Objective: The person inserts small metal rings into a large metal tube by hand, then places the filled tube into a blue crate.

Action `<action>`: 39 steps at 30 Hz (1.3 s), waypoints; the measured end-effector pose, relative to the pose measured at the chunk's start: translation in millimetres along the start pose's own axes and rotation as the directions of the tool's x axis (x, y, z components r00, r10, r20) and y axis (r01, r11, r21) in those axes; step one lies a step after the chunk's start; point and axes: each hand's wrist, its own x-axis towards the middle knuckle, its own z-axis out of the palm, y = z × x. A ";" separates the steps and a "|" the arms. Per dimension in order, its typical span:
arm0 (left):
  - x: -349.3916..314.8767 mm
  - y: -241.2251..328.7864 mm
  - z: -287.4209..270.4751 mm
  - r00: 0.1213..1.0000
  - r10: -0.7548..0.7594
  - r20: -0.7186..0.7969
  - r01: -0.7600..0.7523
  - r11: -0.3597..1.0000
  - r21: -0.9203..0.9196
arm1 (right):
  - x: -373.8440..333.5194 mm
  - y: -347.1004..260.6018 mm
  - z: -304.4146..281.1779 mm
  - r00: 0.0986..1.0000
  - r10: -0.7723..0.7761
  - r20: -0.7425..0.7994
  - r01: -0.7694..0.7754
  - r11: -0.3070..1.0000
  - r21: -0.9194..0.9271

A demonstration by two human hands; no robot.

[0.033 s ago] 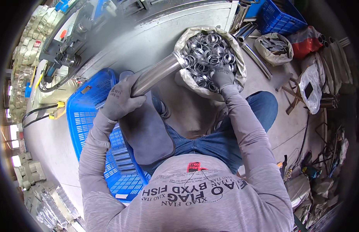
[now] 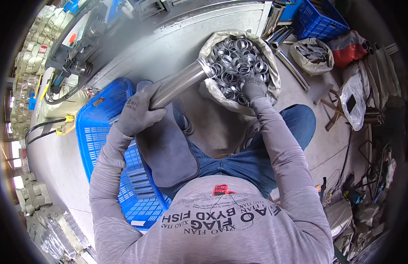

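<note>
My gloved left hand [image 2: 141, 113] is closed around the lower end of a shiny metal tube [image 2: 180, 84]. The tube slants up to the right, and its far end, with a ring-shaped edge [image 2: 205, 68], reaches over the rim of a white woven sack [image 2: 275, 81]. Many loose metal rings [image 2: 230, 59] fill the sack. My gloved right hand [image 2: 255, 89] reaches into the sack's near right side, its fingers curled down among the rings. The fingertips are hidden there, so I cannot make out what they hold. A dark grey pad [image 2: 169, 154] lies below my left hand.
A blue plastic crate [image 2: 87, 127] with metal tubes in it stands left of my legs. Beyond the sack rises a pale machine panel [image 2: 186, 37]. At right are a smaller sack of metal pieces [image 2: 312, 55], long tubes [image 2: 292, 68] and another blue crate [image 2: 316, 22].
</note>
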 end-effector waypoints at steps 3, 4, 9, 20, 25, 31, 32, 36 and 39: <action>3.6 -16.2 -11.7 1.000 -0.003 0.023 0.004 1.000 -0.023 | -6.7 -13.6 -5.3 0.999 0.015 0.049 -0.016 0.999 0.027; 2.9 -27.6 -12.6 0.998 0.066 -0.013 -0.065 0.996 0.063 | -16.8 -21.3 -3.3 0.988 0.004 -0.157 0.032 0.974 0.226; 78.0 -34.4 -59.4 0.812 0.440 -0.384 -0.035 0.694 0.719 | -26.8 -21.2 -69.1 0.924 -0.160 -0.346 0.334 0.779 0.531; 293.3 -27.6 -154.6 0.827 0.108 -0.552 0.373 0.629 0.682 | -26.8 -21.5 -116.6 0.969 -0.069 -0.236 0.234 -0.042 0.971; 349.9 -138.3 -171.0 0.844 0.221 -0.490 0.288 0.583 0.759 | -14.0 -12.8 -108.0 0.970 -0.120 -0.213 0.215 0.000 0.977; 300.2 -103.1 -118.0 0.736 0.431 -0.521 0.186 0.611 0.769 | -18.0 1.1 -117.6 0.912 -0.222 -0.345 0.398 0.283 0.872; 277.8 -98.8 -109.9 0.681 0.489 -0.546 0.102 0.674 0.731 | -12.5 3.6 -109.2 0.931 -0.158 -0.329 0.360 0.245 0.900; 131.1 -114.6 -51.9 0.619 0.547 -0.563 -0.214 0.808 0.549 | -25.7 -8.1 -114.2 0.812 -0.191 -0.551 0.564 0.496 0.660; 30.1 -191.0 -4.8 0.683 0.250 -0.686 -0.016 0.944 0.328 | -40.2 -14.5 -122.4 0.912 -0.176 -0.372 0.411 0.372 0.832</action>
